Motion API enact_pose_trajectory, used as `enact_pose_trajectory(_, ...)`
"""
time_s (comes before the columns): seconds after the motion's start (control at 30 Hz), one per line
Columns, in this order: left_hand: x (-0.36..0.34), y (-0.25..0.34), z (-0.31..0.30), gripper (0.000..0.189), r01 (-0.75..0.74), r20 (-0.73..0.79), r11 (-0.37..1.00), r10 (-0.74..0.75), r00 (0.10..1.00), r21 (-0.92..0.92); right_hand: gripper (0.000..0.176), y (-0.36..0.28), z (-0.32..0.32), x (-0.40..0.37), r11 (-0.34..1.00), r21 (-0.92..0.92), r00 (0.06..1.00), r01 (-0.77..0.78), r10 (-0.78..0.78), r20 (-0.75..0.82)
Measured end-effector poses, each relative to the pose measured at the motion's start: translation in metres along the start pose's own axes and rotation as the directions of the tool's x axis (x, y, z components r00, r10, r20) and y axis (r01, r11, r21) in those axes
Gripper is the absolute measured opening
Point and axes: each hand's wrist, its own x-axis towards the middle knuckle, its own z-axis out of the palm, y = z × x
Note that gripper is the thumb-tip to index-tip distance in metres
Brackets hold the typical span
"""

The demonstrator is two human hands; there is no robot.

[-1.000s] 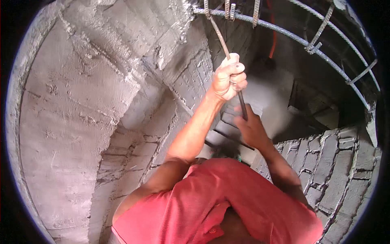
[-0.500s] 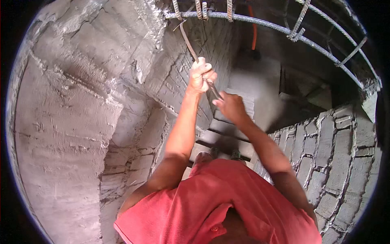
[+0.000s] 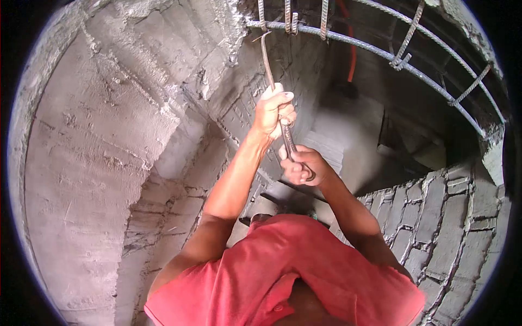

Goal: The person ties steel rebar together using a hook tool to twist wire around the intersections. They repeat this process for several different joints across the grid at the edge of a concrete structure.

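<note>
A long, thin hooked metal rod (image 3: pixel 267 62) runs up from both hands, its bent tip just below the curved rebar (image 3: pixel 337 36). My left hand (image 3: pixel 274 111) is closed round the rod's middle, thumb across the front. Lower down, my right hand (image 3: pixel 304 165) wraps the thicker bottom end, which pokes out beside the fingers. A short thin wire crosses near the tip, under a ribbed vertical bar (image 3: pixel 262 13).
Rough plastered wall (image 3: pixel 81 190) fills the left side. Grey brickwork (image 3: pixel 435 223) rises at the lower right. Steps lie below my hands. An orange hose (image 3: pixel 352 62) hangs behind the rebar, where the space is dark.
My right hand has come down and wrapped round the rod's lower end, now lower in view. My left hand stays on the rod, which stands more upright. The view has shifted slightly.
</note>
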Motion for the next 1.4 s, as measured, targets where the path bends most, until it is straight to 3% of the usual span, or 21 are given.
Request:
enact_pose_trajectory(0.13, 0.029, -0.017, -0.034, 0.032, 0.064, 0.168, 0.994, -0.048, 0.985, -0.088, 0.016, 0.019, -0.027, 0.012, 0.946, -0.29, 0.824, 0.142, -0.275, -0.495)
enact_pose_trajectory(0.2, 0.051, -0.041, -0.031, 0.036, 0.022, 0.085, 1.0, -0.022, 0.996, 0.007, 0.02, 0.02, -0.038, 0.023, 0.272, -0.916, 0.304, -0.293, -0.882, -0.359)
enact_pose_trajectory(0.23, 0.059, -0.048, -0.027, 0.036, 0.011, 0.056, 1.0, -0.012, 0.998, 0.016, 0.025, 0.011, -0.04, 0.022, 0.344, -0.891, 0.212, -0.297, -0.886, -0.413)
enact_pose_trajectory(0.33, 0.064, -0.055, -0.009, 0.036, -0.038, -0.038, 0.998, 0.04, 0.998, 0.053, 0.025, -0.003, -0.028, 0.003, 0.175, -0.941, 0.219, -0.289, -0.945, -0.244)
enact_pose_trajectory(0.4, 0.061, -0.062, 0.012, 0.032, -0.125, -0.327, 0.966, 0.197, 0.924, 0.227, 0.025, -0.013, -0.015, -0.012, 0.123, -0.906, 0.269, -0.405, -0.931, -0.247)
enact_pose_trajectory(0.47, 0.046, -0.062, 0.023, 0.029, -0.15, -0.421, 0.914, 0.314, 0.851, 0.378, 0.026, -0.021, -0.012, -0.026, -0.315, -0.773, 0.504, -0.551, -0.864, -0.007)
enact_pose_trajectory(0.53, 0.033, -0.055, 0.026, 0.023, -0.185, -0.462, 0.845, 0.443, 0.768, 0.502, 0.028, -0.029, -0.008, -0.037, -0.392, -0.756, 0.593, -0.524, -0.805, 0.007)
enact_pose_trajectory(0.57, 0.023, -0.053, 0.026, 0.024, -0.189, -0.441, 0.833, 0.451, 0.776, 0.52, 0.03, -0.033, -0.006, -0.042, 0.06, -0.948, 0.71, -0.312, -0.648, -0.275)
enact_pose_trajectory(0.6, 0.01, -0.046, 0.039, 0.025, -0.189, -0.419, 0.819, 0.458, 0.784, 0.541, 0.032, -0.034, -0.006, -0.046, 0.556, -0.819, 0.847, -0.146, -0.358, -0.393)
enact_pose_trajectory(0.67, -0.001, -0.04, 0.047, 0.025, -0.214, -0.378, 0.828, 0.446, 0.811, 0.518, 0.038, -0.001, -0.026, -0.034, 0.712, -0.701, 0.898, 0.032, -0.329, -0.293)
enact_pose_trajectory(0.7, -0.006, -0.037, 0.052, 0.026, -0.234, -0.342, 0.843, 0.429, 0.836, 0.485, 0.04, 0.017, -0.027, -0.024, 0.906, -0.358, 0.945, 0.225, -0.292, -0.145)
enact_pose_trajectory(0.73, -0.012, -0.033, 0.06, 0.026, -0.236, -0.331, 0.841, 0.427, 0.841, 0.487, 0.044, 0.03, -0.024, -0.015, 0.947, 0.063, 0.948, 0.316, -0.318, 0.017)
enact_pose_trajectory(0.87, 0.0, -0.038, 0.058, 0.024, -0.131, -0.196, 0.888, 0.238, 0.951, 0.442, 0.046, 0.039, 0.008, -0.003, 0.867, 0.388, 0.858, 0.312, -0.433, 0.278)
enact_pose_trajectory(0.93, 0.026, -0.06, 0.036, 0.023, -0.212, -0.069, 0.386, 0.599, 0.798, 0.898, 0.047, 0.041, -0.016, -0.007, 0.746, 0.216, 0.768, 0.63, -0.64, -0.028)
enact_pose_trajectory(0.97, 0.019, -0.057, 0.049, 0.024, -0.149, -0.058, 0.258, 0.652, 0.756, 0.954, 0.046, 0.035, -0.054, -0.018, 0.722, -0.27, 0.713, 0.638, -0.686, -0.149)
enact_pose_trajectory(1.0, 0.024, -0.061, 0.044, 0.024, -0.148, -0.069, 0.264, 0.665, 0.744, 0.953, 0.046, 0.028, -0.051, -0.016, 0.733, -0.274, 0.726, 0.623, -0.672, -0.146)
enact_pose_trajectory(1.1, 0.039, -0.073, 0.022, 0.022, 0.009, -0.185, 0.278, 0.613, 0.768, 0.96, 0.04, 0.02, -0.025, -0.004, 0.592, -0.786, 0.441, 0.178, -0.762, -0.474)
enact_pose_trajectory(1.2, 0.054, -0.078, -0.009, 0.021, 0.108, -0.211, 0.201, 0.614, 0.761, 0.974, 0.041, 0.025, -0.075, 0.02, 0.747, -0.523, 0.467, 0.411, -0.665, -0.582)
enact_pose_trajectory(1.27, 0.048, -0.069, -0.021, 0.023, 0.109, -0.318, 0.375, 0.558, 0.766, 0.921, 0.045, 0.029, -0.093, 0.019, 0.864, -0.325, 0.632, 0.385, -0.504, -0.589)
enact_pose_trajectory(1.33, 0.028, -0.052, -0.023, 0.022, 0.188, -0.313, 0.27, 0.562, 0.766, 0.944, 0.049, 0.035, -0.089, 0.027, 0.951, 0.226, 0.974, 0.212, -0.186, -0.13)
enact_pose_trajectory(1.4, 0.004, -0.041, -0.019, 0.022, 0.21, -0.327, 0.264, 0.563, 0.759, 0.941, 0.051, 0.047, -0.065, 0.032, 0.923, 0.351, 0.982, 0.156, -0.109, -0.151)
